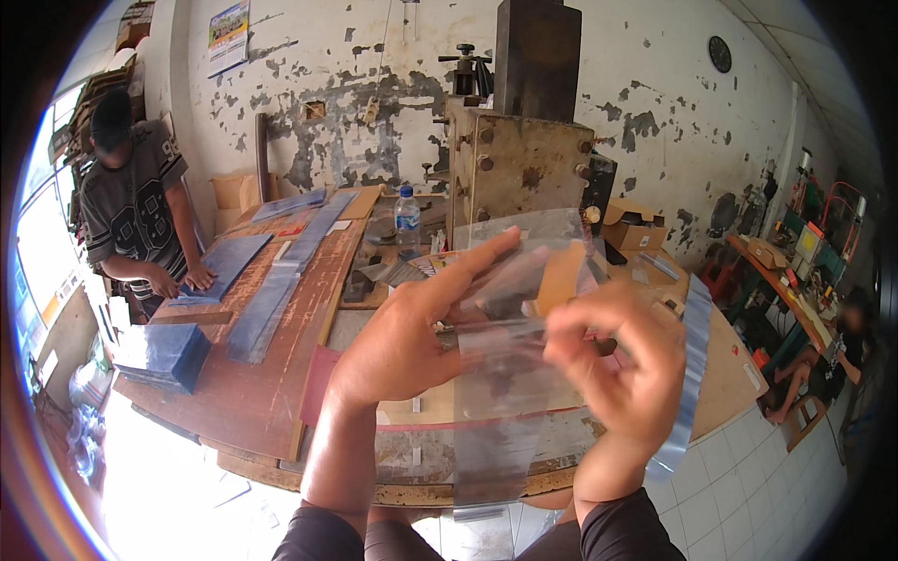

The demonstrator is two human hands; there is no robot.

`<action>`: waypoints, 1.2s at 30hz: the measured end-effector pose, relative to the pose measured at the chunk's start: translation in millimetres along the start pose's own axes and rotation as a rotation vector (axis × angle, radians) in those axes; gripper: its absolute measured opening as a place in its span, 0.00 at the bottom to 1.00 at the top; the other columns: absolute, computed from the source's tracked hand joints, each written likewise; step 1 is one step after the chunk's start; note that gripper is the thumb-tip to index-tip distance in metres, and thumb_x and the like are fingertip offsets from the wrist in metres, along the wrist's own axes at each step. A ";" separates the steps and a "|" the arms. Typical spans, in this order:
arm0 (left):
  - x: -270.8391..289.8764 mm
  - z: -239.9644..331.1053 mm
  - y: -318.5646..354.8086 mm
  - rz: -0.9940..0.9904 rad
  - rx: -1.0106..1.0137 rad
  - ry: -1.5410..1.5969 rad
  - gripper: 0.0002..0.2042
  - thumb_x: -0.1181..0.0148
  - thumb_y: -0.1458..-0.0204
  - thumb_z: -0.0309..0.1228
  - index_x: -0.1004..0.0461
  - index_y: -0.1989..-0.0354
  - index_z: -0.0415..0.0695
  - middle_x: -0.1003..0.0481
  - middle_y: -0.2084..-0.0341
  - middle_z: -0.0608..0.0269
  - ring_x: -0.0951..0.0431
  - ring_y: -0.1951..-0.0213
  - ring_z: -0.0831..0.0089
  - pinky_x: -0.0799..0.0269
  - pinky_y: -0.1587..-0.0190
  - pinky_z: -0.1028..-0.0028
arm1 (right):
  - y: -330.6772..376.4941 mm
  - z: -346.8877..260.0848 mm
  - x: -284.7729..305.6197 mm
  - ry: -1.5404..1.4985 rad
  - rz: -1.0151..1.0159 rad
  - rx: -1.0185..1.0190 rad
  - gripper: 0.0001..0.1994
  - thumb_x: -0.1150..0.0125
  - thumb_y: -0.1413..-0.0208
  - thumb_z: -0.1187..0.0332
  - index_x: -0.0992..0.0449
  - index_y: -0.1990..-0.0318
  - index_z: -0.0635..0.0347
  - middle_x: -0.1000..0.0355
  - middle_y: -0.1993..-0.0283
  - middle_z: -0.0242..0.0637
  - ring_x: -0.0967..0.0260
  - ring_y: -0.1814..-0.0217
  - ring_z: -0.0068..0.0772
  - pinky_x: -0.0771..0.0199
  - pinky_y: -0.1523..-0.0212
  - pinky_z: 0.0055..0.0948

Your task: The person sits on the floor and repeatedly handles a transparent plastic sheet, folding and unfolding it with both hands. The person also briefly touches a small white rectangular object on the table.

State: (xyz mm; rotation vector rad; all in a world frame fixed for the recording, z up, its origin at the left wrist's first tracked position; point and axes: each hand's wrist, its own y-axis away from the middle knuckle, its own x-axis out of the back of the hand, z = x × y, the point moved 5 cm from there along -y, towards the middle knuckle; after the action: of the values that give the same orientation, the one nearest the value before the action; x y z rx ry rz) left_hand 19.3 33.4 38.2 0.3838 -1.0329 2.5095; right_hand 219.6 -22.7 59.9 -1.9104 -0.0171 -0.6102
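A clear, bendy plastic sheet [500, 402] hangs upright in front of me, its lower end reaching below the table edge. My left hand [398, 341] grips its left side, with the index finger stretched along it and the thumb lower down. At its right side is my right hand [631, 360], fingers curled in toward the thumb and blurred by motion; what lies between them I cannot make out. Just above those right fingertips, a tan-orange piece [561, 278] shows by or through the plastic.
A heavy metal press [524, 173] stands behind the worktable. On the left, a person [136, 201] handles plastic sheets on a brown board [281, 393], beside a stack of sheets [164, 358]. A water bottle [407, 222], an open carton [634, 227] and a bluish strip [690, 374] lie around.
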 end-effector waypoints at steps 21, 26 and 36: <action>4.2 0.3 -2.9 0.008 -0.137 -0.180 0.45 0.20 0.58 0.18 0.32 0.26 0.40 0.22 0.35 0.54 0.18 0.40 0.68 0.20 0.40 0.67 | -20.6 8.0 -3.1 0.313 -0.027 0.254 0.25 0.22 0.53 0.44 0.15 0.54 0.50 0.22 0.46 0.33 0.28 0.42 0.43 0.33 0.41 0.45; 7.2 -2.2 -4.9 0.011 -0.171 -0.143 0.45 0.21 0.57 0.17 0.33 0.26 0.37 0.22 0.35 0.54 0.15 0.45 0.69 0.19 0.41 0.67 | -16.5 -2.4 -15.4 0.279 -0.111 0.261 0.21 0.21 0.51 0.53 0.13 0.54 0.56 0.19 0.49 0.36 0.24 0.46 0.45 0.30 0.40 0.44; 12.0 -11.2 -1.6 0.047 -0.077 -0.031 0.40 0.30 0.48 0.16 0.37 0.23 0.38 0.23 0.34 0.54 0.13 0.50 0.69 0.18 0.45 0.70 | -0.2 1.3 -15.8 -0.089 -0.421 0.226 0.08 0.27 0.46 0.74 0.14 0.58 0.61 0.18 0.47 0.45 0.20 0.37 0.51 0.22 0.38 0.49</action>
State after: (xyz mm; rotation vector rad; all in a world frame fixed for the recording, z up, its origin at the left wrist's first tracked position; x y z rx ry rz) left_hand 8.3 45.6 36.1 0.3804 -1.1593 2.5033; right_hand 206.3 -17.3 53.1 -1.7200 -0.5350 -0.7659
